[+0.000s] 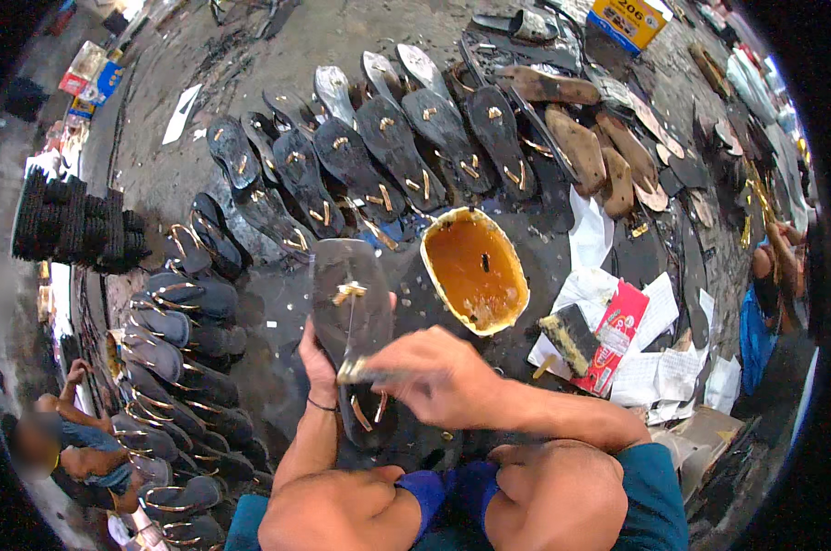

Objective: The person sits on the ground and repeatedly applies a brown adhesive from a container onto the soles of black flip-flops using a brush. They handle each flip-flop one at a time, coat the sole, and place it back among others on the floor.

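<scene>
My left hand is closed around the side of a dark sandal sole, which is held upside down above my knees. Gold strap ends stick out of its underside near the toe and heel. Over the lower half of the sole, my right hand grips a small brush with its pale tip against or just above the surface. A thin pale line, perhaps a glue strand, runs from the tip toward the toe. To the right of the sole stands an oval tub of amber glue.
Rows of dark soles with gold strap ends lie ahead. Finished-looking sandals are lined up at left. Wooden shoe lasts, paper sheets, a red box and a glue-stained block lie at right. Another person sits far left.
</scene>
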Tool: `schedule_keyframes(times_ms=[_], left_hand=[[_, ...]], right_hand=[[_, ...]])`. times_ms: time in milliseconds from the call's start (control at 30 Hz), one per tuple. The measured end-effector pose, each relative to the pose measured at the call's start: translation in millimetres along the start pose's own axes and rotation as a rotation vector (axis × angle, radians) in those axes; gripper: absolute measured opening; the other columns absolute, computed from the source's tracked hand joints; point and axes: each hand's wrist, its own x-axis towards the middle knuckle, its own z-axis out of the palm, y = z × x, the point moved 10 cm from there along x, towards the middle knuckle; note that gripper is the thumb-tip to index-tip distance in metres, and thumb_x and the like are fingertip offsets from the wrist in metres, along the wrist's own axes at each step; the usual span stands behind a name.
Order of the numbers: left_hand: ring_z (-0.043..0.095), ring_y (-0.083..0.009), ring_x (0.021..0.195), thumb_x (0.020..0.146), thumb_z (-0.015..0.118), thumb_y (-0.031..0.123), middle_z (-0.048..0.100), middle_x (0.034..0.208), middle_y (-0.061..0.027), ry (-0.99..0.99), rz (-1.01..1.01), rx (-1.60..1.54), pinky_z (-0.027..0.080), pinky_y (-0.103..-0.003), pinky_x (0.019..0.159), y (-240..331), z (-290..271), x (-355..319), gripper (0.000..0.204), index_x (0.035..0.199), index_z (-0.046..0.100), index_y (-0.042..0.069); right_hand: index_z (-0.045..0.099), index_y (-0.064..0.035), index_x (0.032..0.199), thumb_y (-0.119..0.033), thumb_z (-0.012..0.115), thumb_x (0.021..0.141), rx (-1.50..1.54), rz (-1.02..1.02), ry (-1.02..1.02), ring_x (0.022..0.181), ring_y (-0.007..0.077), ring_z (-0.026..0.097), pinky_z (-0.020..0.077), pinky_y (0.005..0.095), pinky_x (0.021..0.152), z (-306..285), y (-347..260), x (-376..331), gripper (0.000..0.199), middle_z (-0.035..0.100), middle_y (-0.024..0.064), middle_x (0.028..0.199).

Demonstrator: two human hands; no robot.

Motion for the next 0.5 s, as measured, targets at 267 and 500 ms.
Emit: schedule_keyframes(times_ms=[267,500], left_hand=[[0.056,-0.0438,0.125,0.097,0.035,0.055,0.052,0.143,-0.0256,0.227,0.048,0.249,0.044,-0.052,0.11,-4.3,11.7,-13.3,0.076,0.148,0.041,-0.001],[0.042,-0.046,0.139,0.094,0.043,0.05,0.041,0.151,-0.0284,0.176,0.101,0.14,0.037,-0.055,0.116,22.4,-5.4,-10.7,0.077,0.152,0.035,0.0]], right_hand=[[0.07,-0.0062,0.108,-0.017,0.072,0.091,0.386,0.308,0.362,0.08,0.0287,0.07,0.0541,0.0355,0.073,-61.6,66.1,39.5,0.02,0.073,0.0144,0.094],[0.073,-0.0094,0.111,-0.006,0.075,0.086,-0.003,0.092,0.084,0.095,0.0219,0.068,0.0521,0.0376,0.082,-24.5,38.4,36.9,0.025,0.073,0.0098,0.102]])
